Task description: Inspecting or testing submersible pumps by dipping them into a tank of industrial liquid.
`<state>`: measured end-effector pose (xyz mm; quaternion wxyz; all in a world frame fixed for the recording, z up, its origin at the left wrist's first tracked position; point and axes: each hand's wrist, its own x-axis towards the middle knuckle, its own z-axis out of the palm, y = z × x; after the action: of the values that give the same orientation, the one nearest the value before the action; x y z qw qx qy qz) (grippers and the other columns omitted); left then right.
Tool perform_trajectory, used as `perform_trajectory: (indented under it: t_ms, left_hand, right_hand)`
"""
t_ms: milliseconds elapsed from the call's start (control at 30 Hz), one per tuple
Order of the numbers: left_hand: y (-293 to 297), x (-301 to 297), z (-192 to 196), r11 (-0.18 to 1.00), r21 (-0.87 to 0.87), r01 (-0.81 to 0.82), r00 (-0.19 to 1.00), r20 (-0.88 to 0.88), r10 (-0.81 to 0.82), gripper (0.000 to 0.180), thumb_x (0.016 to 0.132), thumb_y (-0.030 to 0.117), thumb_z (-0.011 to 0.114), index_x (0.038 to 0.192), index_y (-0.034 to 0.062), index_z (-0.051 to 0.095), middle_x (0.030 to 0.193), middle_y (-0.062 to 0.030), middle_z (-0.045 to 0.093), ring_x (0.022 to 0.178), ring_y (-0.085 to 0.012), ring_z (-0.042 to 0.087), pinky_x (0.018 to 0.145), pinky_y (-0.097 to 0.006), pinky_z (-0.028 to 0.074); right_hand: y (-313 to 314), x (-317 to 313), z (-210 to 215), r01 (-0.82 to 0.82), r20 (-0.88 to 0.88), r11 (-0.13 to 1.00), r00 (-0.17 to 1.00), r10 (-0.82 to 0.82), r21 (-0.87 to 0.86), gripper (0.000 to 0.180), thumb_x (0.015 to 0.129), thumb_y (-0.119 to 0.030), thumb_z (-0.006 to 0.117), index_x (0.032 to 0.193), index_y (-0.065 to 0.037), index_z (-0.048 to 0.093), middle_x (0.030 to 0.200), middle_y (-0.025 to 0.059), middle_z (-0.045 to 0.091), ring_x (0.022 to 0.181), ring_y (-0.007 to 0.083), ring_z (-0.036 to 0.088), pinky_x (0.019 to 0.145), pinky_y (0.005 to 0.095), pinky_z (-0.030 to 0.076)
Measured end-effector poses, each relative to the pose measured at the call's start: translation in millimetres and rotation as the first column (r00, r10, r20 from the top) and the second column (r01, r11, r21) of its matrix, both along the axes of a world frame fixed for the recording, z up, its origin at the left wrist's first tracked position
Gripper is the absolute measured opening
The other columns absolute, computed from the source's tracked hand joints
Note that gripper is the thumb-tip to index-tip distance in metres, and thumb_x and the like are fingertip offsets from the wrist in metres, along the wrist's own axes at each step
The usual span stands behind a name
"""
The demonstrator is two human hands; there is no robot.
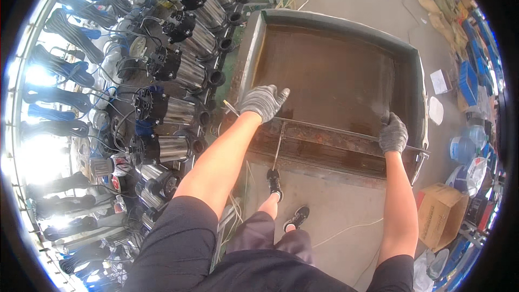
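Observation:
In front of me stands a large rectangular metal tank (419, 78) holding brown, murky water (330, 70). A long rusty metal bar (330, 128) crosses its near part from side to side. My left hand (263, 103), in a grey knit glove, is over the left end of the bar beside the tank's left rim. Its thumb stands apart from the fingers, whose tips are partly hidden. My right hand (393, 133), gloved alike, is closed around the bar near its right end. A thin rod (279, 145) runs from the bar toward my left foot.
Rows of shiny steel pumps (189, 70) with black tops and coiled cables (59, 97) line the left. On the right are an open cardboard box (440, 213), large clear water bottles (464, 148) and blue bins (468, 82). A pale cable (346, 231) lies across the floor by my shoes (297, 217).

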<state>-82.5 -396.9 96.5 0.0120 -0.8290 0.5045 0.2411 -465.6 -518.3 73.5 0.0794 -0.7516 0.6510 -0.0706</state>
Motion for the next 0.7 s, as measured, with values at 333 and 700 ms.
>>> perform_trajectory:
  t_ms: [333, 700]
  left_hand:
    - [-6.8, 9.7, 2.3, 0.990, -0.084, 0.117, 0.993, 0.004, -0.117, 0.063, 0.105, 0.058, 0.038, 0.104, 0.0043, 0.070, 0.102, -0.0217, 0.073, 0.106, -0.0384, 0.068, 0.098, -0.048, 0.051]
    - [-2.9, 4.4, -1.6, 0.975, -0.191, 0.114, 0.992, 0.070, -0.103, 0.060, 0.106, 0.053, 0.038, 0.104, 0.0024, 0.070, 0.107, -0.0218, 0.072, 0.107, -0.0401, 0.066, 0.098, -0.050, 0.050]
  right_hand:
    - [-9.3, 11.3, 9.5, 0.050, -0.065, 0.990, 0.997, -0.042, 0.128, 0.045, 0.105, -0.046, 0.046, 0.105, -0.010, 0.073, 0.104, 0.0204, 0.073, 0.100, 0.0437, 0.067, 0.086, 0.0534, 0.053]
    - [-10.9, 9.8, 22.1, 0.018, -0.098, 0.978, 0.995, 0.003, 0.208, 0.046, 0.107, -0.043, 0.041, 0.101, -0.010, 0.072, 0.103, 0.0194, 0.074, 0.100, 0.0419, 0.069, 0.088, 0.0527, 0.053]
